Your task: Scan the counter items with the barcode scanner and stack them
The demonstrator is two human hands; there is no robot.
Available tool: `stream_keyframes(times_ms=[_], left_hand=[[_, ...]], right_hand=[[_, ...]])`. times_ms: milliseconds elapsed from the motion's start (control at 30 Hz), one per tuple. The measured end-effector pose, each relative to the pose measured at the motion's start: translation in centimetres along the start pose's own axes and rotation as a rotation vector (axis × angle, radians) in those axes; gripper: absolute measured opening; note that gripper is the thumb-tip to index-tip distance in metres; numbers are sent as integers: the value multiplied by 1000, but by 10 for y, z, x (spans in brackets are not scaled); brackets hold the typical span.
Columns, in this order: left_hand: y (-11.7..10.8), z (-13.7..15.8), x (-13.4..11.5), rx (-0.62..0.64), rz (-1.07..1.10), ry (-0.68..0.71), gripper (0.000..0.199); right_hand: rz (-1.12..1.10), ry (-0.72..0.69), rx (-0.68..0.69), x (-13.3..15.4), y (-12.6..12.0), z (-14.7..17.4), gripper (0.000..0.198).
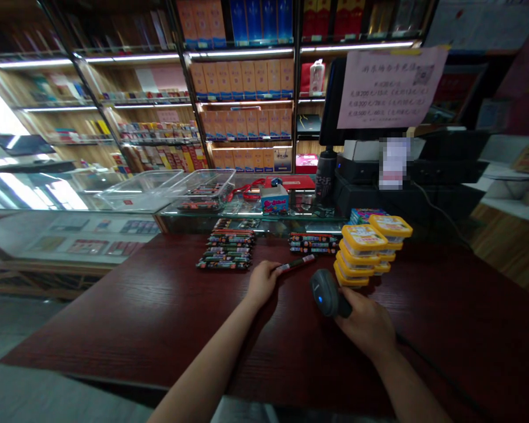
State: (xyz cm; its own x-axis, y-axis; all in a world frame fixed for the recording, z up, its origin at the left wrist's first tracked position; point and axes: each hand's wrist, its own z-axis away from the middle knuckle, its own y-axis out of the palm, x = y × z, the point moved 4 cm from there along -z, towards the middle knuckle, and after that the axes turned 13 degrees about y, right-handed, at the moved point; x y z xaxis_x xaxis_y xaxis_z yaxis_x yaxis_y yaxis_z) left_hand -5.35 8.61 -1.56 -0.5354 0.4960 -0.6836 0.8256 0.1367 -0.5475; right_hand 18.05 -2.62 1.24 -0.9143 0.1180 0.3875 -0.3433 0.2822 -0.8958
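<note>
Between the fingers of my left hand (263,283) is one end of a slim, dark stick-shaped packet (296,264), held low over the dark red wooden counter (167,305). My right hand (367,322) is wrapped round the handle of a black barcode scanner (325,292), which shows a blue light and has its head toward the packet. Left of the packet lies a row of similar stick packets (227,249). A smaller pile of stick packets (314,242) sits just behind it. Yellow-lidded tubs (364,236) stand stacked beyond the scanner.
On the glass display case behind stand a clear plastic bin (209,182), a small blue candy box (274,200) and a dark bottle (325,173). A monitor (332,106) with a paper notice rises at the right. The scanner's cable (436,367) trails across the counter's right side.
</note>
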Motion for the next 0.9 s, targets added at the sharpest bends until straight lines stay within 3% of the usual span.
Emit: stream_keyframes(times_ms=[200,367,533,900], left_hand=[[1,18,13,-231,671,-359,42],[-5,15,11,-398,908,-359,41],[-4,15,18,-423,960,-415,43],[-4,13,16,-465,863,-254,35]], right_hand=[[-36,41,22,-4,2,-1,28],[-304,39,53,-2,-2,-7,35],[-643,33,186,11,0,-5,39],[-797,84,369,29,-2,8,39]])
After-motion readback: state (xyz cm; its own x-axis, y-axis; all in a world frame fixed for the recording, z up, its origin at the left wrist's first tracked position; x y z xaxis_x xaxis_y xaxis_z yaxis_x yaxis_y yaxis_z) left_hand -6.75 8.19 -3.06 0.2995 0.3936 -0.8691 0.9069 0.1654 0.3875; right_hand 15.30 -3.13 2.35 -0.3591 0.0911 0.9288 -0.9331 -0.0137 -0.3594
